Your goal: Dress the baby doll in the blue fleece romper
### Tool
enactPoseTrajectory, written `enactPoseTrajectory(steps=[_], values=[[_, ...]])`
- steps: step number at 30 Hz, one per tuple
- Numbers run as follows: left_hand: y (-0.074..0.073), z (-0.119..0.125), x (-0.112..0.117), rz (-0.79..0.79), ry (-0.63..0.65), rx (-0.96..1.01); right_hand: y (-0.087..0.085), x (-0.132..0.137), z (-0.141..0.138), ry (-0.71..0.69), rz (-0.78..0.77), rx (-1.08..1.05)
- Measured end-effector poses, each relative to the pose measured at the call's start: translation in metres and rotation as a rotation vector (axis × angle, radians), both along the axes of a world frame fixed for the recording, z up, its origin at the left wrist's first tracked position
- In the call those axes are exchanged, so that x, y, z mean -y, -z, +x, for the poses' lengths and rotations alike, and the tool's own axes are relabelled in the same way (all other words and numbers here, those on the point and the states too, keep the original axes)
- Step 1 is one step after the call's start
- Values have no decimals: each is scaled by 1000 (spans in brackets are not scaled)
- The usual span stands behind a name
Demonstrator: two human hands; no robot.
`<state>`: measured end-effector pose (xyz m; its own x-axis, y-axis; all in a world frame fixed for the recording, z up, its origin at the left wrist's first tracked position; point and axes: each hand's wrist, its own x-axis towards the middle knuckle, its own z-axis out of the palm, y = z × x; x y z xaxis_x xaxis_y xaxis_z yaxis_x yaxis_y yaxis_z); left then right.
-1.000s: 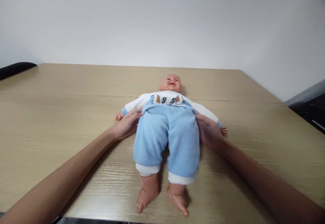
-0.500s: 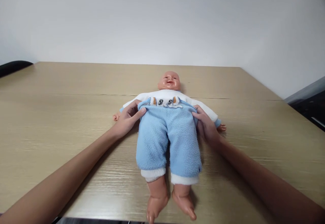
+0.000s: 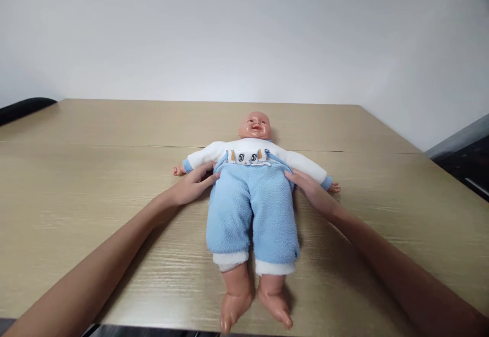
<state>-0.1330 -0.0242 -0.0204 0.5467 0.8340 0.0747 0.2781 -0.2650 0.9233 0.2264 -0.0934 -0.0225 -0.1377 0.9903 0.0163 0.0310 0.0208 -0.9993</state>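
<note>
A baby doll (image 3: 255,125) lies on its back, head away from me and bare feet toward me. It wears a white long-sleeved top (image 3: 206,152) with blue cuffs, and fleecy light blue trousers (image 3: 250,209) with white hems. A patch with two embroidered eyes (image 3: 247,157) shows above the waist, with blue straps on either side. My left hand (image 3: 193,184) holds the trousers' left side at the waist, thumb on the front. At the opposite side my right hand (image 3: 311,189) grips the waist edge; its fingertips are partly hidden behind the cloth.
The doll rests on a pale wood-grain table (image 3: 95,184) with a seam running across it. A white wall (image 3: 244,36) rises behind. Dark objects stand beyond the table's edges at the far left (image 3: 26,109) and right (image 3: 469,159).
The trousers' waist edge has come down flatter against the doll's belly, and both hands have lowered with it. The doll's arm on the left has shifted slightly.
</note>
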Motion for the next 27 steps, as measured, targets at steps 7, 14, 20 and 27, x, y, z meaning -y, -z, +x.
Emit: enactPoseTrajectory(steps=[7, 14, 20, 27], values=[[10, 11, 10, -199, -131, 194, 9, 7, -28, 112, -97, -416], [20, 28, 10, -337, -122, 526, 8, 10, -28, 140, -29, -361], [10, 20, 6, -213, -61, 350, 3, 8, -11, 107, 63, -66], [4, -12, -10, 64, 118, -45, -8, 1, 42, -273, 441, 608]])
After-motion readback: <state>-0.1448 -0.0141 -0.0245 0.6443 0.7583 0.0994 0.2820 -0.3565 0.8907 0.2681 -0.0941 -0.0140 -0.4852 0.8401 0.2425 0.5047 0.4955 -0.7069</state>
